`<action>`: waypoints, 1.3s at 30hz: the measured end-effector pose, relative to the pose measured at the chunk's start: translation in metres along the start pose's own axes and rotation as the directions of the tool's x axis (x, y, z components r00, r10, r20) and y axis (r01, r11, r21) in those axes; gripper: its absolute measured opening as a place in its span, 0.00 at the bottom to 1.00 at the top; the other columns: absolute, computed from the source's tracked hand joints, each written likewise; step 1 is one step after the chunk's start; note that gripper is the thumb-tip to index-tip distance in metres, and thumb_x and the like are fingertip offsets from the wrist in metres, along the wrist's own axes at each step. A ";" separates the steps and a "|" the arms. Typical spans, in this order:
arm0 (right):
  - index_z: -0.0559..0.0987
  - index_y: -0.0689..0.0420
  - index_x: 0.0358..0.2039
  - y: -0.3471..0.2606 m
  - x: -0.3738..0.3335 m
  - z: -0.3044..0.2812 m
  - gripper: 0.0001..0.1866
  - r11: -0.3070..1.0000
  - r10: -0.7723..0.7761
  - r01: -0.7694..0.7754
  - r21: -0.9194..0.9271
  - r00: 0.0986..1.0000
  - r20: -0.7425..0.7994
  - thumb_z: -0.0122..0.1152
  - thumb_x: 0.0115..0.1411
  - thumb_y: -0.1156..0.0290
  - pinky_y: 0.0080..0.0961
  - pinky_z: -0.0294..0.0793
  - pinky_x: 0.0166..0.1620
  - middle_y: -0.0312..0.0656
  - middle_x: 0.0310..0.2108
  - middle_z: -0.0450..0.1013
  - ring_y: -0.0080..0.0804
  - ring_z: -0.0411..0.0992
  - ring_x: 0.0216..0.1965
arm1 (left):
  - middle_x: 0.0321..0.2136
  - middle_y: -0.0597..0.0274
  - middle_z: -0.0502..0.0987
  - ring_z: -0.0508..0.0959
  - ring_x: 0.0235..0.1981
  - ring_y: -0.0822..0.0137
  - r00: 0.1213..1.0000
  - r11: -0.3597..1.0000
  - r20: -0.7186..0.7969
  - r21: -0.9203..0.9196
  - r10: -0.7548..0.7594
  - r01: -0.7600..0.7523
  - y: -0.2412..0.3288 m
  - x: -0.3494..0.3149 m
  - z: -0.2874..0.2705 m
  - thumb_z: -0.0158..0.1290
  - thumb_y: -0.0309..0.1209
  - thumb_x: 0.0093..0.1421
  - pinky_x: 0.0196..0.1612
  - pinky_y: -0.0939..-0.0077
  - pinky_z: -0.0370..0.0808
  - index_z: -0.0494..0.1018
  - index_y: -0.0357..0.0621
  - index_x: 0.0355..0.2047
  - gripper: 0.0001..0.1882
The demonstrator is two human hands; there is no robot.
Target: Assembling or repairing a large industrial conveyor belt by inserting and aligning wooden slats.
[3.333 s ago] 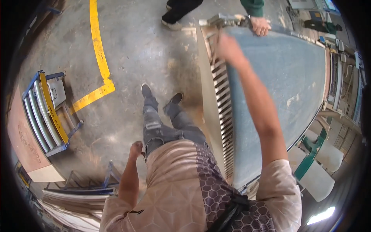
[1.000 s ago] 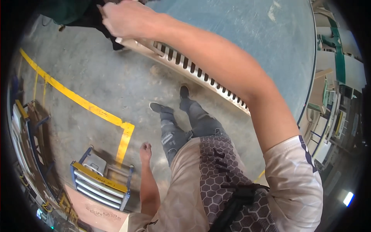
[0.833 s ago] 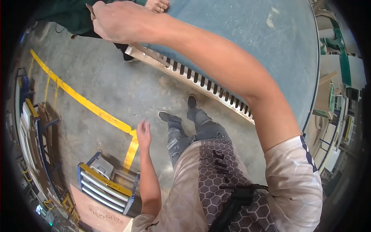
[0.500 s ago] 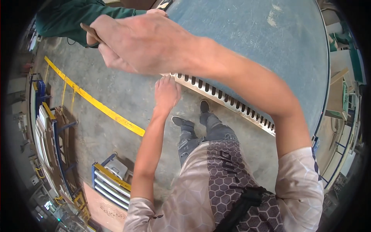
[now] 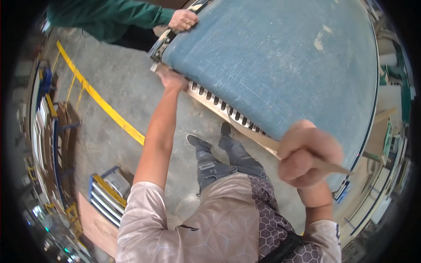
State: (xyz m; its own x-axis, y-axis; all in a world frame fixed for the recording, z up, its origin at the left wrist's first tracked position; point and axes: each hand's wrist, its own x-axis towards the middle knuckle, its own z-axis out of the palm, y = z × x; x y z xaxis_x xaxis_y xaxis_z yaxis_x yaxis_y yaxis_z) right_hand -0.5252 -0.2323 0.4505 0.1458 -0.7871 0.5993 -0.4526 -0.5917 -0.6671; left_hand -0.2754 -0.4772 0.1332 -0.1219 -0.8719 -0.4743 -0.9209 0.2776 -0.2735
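Note:
My right hand (image 5: 309,155), slightly blurred, is closed round a thin beige strip (image 5: 337,168). One end of the strip points out to the right of the fist; the rest appears to run left along the near edge of a blue-topped conveyor belt (image 5: 263,65). My left hand (image 5: 172,81) is at the left corner of the conveyor, by the end of its slotted metal rail (image 5: 215,101). Its fingers are blurred and partly hidden against the corner, so their grip is unclear.
A co-worker's hand (image 5: 184,19) in a green sleeve rests at the belt's far left edge. A yellow floor line (image 5: 105,105) runs along the left. A roller stand (image 5: 107,193) is at lower left, near a rack of panels (image 5: 50,131).
My right hand has swung from the upper left to the right, near the belt's front edge, with the strip. My left hand has moved up and left to the conveyor corner.

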 end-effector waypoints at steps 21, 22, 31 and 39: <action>0.73 0.65 0.54 0.024 -0.098 -0.005 0.14 0.838 0.545 -0.545 -0.021 0.835 0.070 0.48 0.74 0.70 0.24 0.78 0.37 0.46 0.39 0.79 0.28 0.76 0.36 | 0.52 0.52 0.80 0.75 0.57 0.53 0.966 0.913 -0.198 -0.339 0.165 -0.225 0.047 -0.028 0.030 0.51 0.34 0.61 0.57 0.59 0.70 0.81 0.47 0.51 0.19; 0.73 0.65 0.54 0.022 -0.098 -0.002 0.14 0.846 0.531 -0.532 -0.016 0.841 0.103 0.48 0.74 0.70 0.24 0.78 0.37 0.46 0.39 0.79 0.29 0.76 0.36 | 0.52 0.52 0.80 0.75 0.57 0.53 0.968 0.911 -0.203 -0.352 0.149 -0.214 0.040 -0.008 0.048 0.51 0.34 0.61 0.57 0.59 0.70 0.81 0.47 0.51 0.19; 0.72 0.63 0.50 0.017 -0.121 -0.001 0.13 0.852 0.521 -0.519 -0.059 0.853 0.023 0.48 0.75 0.66 0.24 0.78 0.35 0.47 0.38 0.78 0.29 0.75 0.35 | 0.63 0.69 0.71 0.69 0.62 0.64 0.979 0.996 -0.183 0.023 0.090 -0.088 0.056 0.012 0.042 0.44 0.42 0.69 0.54 0.66 0.66 0.70 0.56 0.64 0.25; 0.71 0.61 0.48 0.011 -0.119 0.016 0.12 0.878 0.475 -0.478 0.036 0.877 0.065 0.45 0.75 0.66 0.20 0.74 0.31 0.47 0.37 0.75 0.27 0.73 0.30 | 0.66 0.71 0.67 0.64 0.68 0.61 0.945 -0.955 -0.162 -0.038 -0.286 -0.296 0.064 0.079 0.145 0.31 0.49 0.71 0.69 0.54 0.59 0.66 0.57 0.66 0.28</action>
State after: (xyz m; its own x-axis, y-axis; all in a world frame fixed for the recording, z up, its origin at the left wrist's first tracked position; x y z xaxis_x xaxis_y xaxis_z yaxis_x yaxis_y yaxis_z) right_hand -0.5331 -0.1480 0.3649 -0.0304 -0.9832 0.1801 -0.4353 -0.1492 -0.8878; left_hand -0.2905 -0.4696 -0.0433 0.0884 -0.9681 -0.2346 0.9011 -0.0227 0.4331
